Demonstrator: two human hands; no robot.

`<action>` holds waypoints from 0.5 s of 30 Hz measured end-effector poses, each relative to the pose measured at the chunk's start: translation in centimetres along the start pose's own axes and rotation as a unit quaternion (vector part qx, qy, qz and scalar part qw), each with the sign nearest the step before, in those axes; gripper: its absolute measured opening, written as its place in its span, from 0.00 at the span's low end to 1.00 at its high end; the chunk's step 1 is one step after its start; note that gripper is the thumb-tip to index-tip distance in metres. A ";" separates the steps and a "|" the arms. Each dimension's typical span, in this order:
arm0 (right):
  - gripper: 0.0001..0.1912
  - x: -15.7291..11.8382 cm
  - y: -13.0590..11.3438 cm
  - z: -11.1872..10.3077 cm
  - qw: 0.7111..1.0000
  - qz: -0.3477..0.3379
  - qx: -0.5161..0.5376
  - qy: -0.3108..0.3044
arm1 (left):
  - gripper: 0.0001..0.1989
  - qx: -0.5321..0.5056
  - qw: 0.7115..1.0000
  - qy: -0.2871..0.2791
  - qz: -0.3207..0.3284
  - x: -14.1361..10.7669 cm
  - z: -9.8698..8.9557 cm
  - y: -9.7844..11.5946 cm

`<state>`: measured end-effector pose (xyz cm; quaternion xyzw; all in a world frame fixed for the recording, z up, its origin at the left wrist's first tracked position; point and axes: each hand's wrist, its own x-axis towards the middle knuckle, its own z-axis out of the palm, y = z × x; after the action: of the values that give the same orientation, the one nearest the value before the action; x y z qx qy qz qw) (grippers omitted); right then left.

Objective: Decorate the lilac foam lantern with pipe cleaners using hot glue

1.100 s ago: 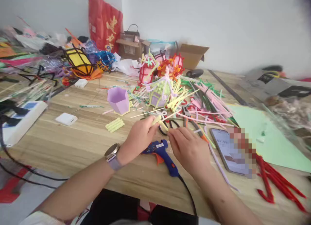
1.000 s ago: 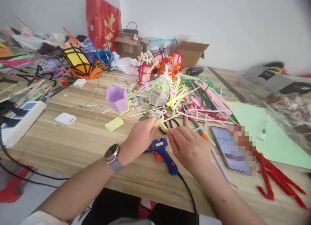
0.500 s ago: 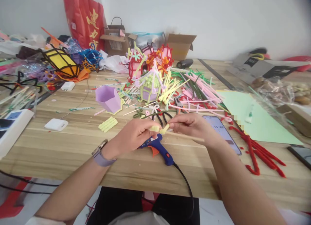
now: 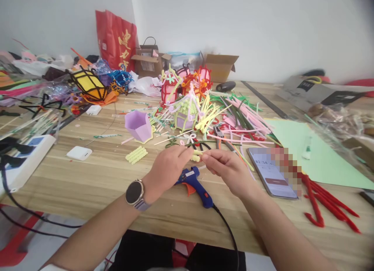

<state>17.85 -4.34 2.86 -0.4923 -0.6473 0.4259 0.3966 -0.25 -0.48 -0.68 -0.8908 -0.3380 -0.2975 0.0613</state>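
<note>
My left hand [image 4: 168, 166] is closed with its back turned up, its fingers pinching a pale yellow pipe cleaner [image 4: 196, 157]. My right hand [image 4: 229, 170] grips the other end of that piece between thumb and fingers. The piece looks coiled or bent between the hands, and its ends are hidden by my fingers. Just below them a blue glue gun [image 4: 194, 185] with an orange trigger lies on its side. To the left, several twisted yellow-green pipe cleaner pieces [image 4: 136, 155] sit side by side near a purple hexagonal cup [image 4: 137, 126].
A phone [image 4: 270, 173], red pipe cleaners [image 4: 330, 202] and a green sheet [image 4: 324, 158] lie right. Behind my hands are pliers [image 4: 218, 132], loose pipe cleaners [image 4: 248, 117] and a small lantern [image 4: 185, 115]. A power strip [image 4: 32, 158] stands left; the glue gun's cord [image 4: 229, 228] crosses the table edge.
My left hand has rolled over, so its back and the watch face now show. The pale stick seen under my right hand is mostly hidden now. The view has shifted left and up.
</note>
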 end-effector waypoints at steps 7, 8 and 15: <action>0.23 0.2 0.0 -2.3 0.997 -0.019 -0.052 0.045 | 0.06 -0.271 0.936 -0.065 -0.216 0.8 -0.1 0.2; 0.23 0.2 0.3 -2.9 0.992 -0.048 -0.033 0.110 | 0.08 -0.360 0.893 -0.074 -0.259 1.0 -0.3 0.3; 0.13 0.5 1.7 -2.0 0.927 -0.173 -0.150 0.296 | 0.15 -0.745 0.554 -0.071 -0.364 1.7 -0.6 0.8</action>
<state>20.15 -3.25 1.95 -0.5305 -0.6320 0.0834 0.5587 1.01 -0.31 0.85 -0.4372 -0.2945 -0.3758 -0.7622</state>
